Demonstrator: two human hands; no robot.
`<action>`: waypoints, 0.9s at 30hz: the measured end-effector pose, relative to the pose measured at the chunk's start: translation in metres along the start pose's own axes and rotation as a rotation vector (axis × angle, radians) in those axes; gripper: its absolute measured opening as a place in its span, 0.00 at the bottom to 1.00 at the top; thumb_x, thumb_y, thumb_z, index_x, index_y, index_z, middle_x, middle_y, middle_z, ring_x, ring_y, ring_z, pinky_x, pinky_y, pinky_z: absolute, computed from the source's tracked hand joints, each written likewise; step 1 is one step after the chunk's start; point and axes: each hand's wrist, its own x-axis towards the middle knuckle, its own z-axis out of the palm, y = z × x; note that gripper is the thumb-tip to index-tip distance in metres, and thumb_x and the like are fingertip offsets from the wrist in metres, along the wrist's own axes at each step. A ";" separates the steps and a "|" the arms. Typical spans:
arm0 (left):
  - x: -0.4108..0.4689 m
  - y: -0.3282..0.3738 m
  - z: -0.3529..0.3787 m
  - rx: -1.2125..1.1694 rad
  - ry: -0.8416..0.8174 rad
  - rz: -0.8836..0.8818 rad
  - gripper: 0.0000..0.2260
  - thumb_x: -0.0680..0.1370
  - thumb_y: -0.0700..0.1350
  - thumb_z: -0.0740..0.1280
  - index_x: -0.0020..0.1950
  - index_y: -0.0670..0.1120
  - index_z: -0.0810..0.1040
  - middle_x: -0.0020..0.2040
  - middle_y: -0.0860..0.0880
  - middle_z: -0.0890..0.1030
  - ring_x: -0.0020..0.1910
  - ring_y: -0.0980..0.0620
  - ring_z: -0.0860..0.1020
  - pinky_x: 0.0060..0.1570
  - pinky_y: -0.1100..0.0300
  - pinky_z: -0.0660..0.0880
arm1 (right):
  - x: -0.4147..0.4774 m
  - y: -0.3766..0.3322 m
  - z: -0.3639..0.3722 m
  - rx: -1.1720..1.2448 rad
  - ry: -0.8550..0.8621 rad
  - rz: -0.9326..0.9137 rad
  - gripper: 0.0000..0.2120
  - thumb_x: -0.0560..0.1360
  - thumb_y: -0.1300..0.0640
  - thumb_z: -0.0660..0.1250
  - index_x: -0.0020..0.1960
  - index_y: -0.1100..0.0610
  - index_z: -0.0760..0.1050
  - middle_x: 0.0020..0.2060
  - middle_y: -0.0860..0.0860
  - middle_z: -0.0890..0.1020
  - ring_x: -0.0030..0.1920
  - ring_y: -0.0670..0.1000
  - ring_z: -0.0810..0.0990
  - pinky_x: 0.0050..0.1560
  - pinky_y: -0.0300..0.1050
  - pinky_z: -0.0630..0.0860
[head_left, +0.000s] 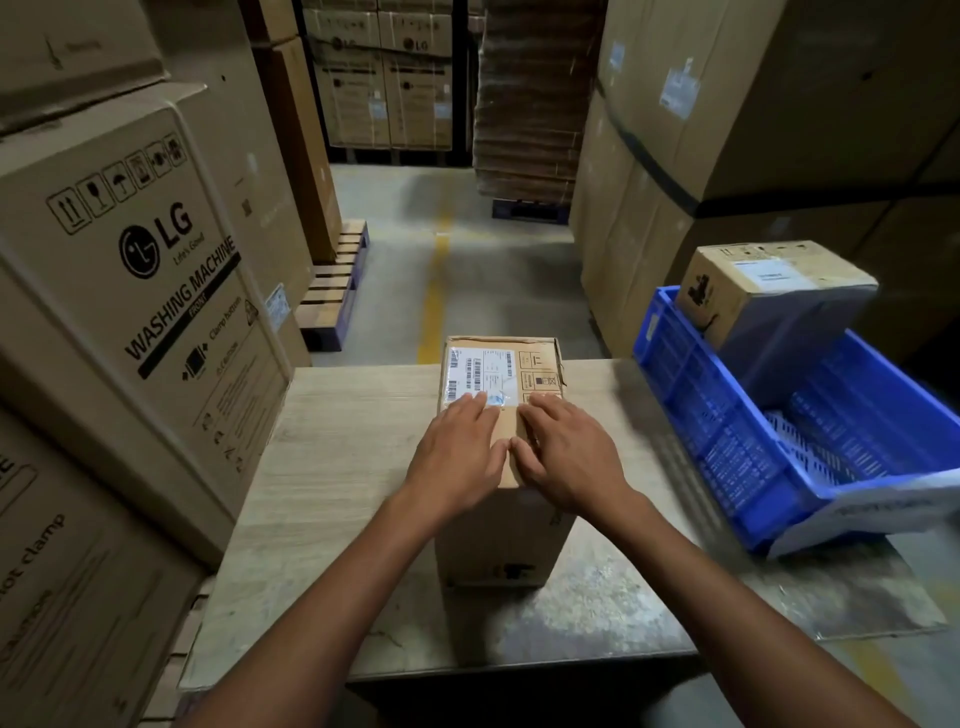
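A small brown cardboard box (501, 530) stands upright in the middle of a pale wooden table (337, 467). A white shipping label with barcodes (478, 371) is stuck on its top face, under clear tape. My left hand (460, 452) lies flat on the near left part of the top, fingertips touching the label's lower edge. My right hand (569, 452) lies flat beside it on the near right part of the top. Both hands have straight fingers and their thumbs almost meet over the box's centre seam.
A blue plastic crate (727, 441) sits on the table's right side with another small carton (774, 291) in its far end. Large washing machine cartons (140, 291) wall the left; more tall cartons (727, 130) stand right. An aisle with a yellow floor line (434, 296) runs ahead.
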 end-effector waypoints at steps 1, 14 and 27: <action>0.004 0.000 -0.003 0.014 0.022 0.006 0.19 0.84 0.52 0.57 0.73 0.47 0.69 0.74 0.47 0.69 0.72 0.48 0.66 0.72 0.52 0.65 | 0.002 -0.001 -0.002 -0.025 0.000 0.003 0.22 0.81 0.43 0.57 0.67 0.55 0.74 0.69 0.53 0.76 0.68 0.54 0.73 0.67 0.49 0.69; 0.064 -0.016 -0.006 -0.025 -0.045 -0.035 0.22 0.85 0.49 0.53 0.79 0.48 0.61 0.80 0.48 0.59 0.80 0.47 0.54 0.77 0.47 0.51 | 0.063 0.011 0.004 0.010 -0.101 0.062 0.30 0.83 0.39 0.50 0.80 0.54 0.58 0.80 0.56 0.59 0.80 0.56 0.55 0.76 0.56 0.59; 0.070 -0.024 0.010 -0.447 0.149 -0.175 0.18 0.83 0.44 0.62 0.74 0.47 0.70 0.77 0.50 0.66 0.78 0.52 0.58 0.74 0.54 0.61 | 0.062 0.021 0.017 0.160 -0.023 0.107 0.29 0.82 0.39 0.55 0.79 0.50 0.61 0.80 0.50 0.58 0.80 0.50 0.51 0.72 0.53 0.66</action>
